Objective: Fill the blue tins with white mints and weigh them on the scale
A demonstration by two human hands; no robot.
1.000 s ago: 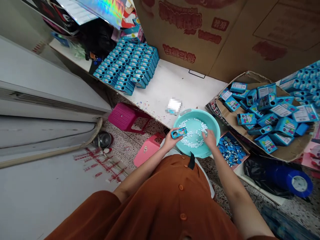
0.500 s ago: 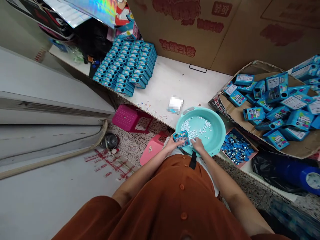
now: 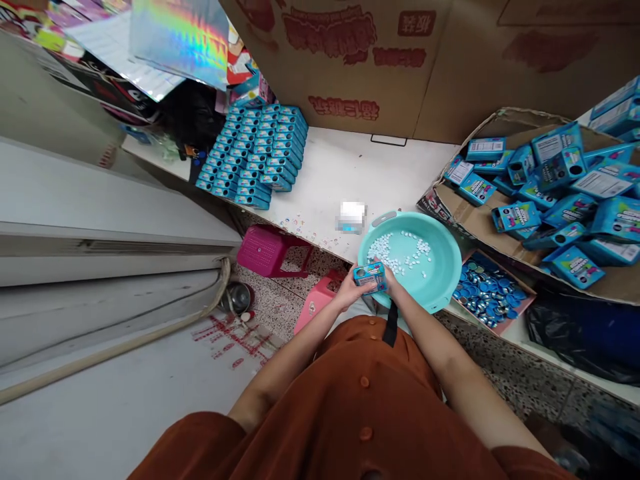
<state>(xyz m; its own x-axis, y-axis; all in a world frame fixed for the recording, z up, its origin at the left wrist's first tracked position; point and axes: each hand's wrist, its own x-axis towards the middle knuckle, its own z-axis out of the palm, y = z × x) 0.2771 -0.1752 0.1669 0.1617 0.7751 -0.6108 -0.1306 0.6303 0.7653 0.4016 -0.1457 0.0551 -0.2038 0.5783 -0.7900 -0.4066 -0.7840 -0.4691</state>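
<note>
A small printed blue box (image 3: 370,276) with a dark round hole is tilted over the near left rim of the turquoise basin (image 3: 447,267). My left hand (image 3: 350,291) is closed around its left side and lower edge. At the box's right end, my right hand (image 3: 393,285) presses against it with curled fingers, partly hidden behind the box. Small white tablet-like pieces (image 3: 383,248) lie scattered on the basin floor, thickest at the left.
Rows of similar blue boxes (image 3: 255,150) stand on the white table (image 3: 345,163). More boxes fill an open carton (image 3: 463,197) at right. Below it, a shallow tray holds blue and silver round caps (image 3: 487,290). Pink stools (image 3: 265,250) stand under the table's edge.
My right hand has come up from the white pieces in the basin to the box's right end. The box has turned more level in my left hand. The view has shifted slightly.
</note>
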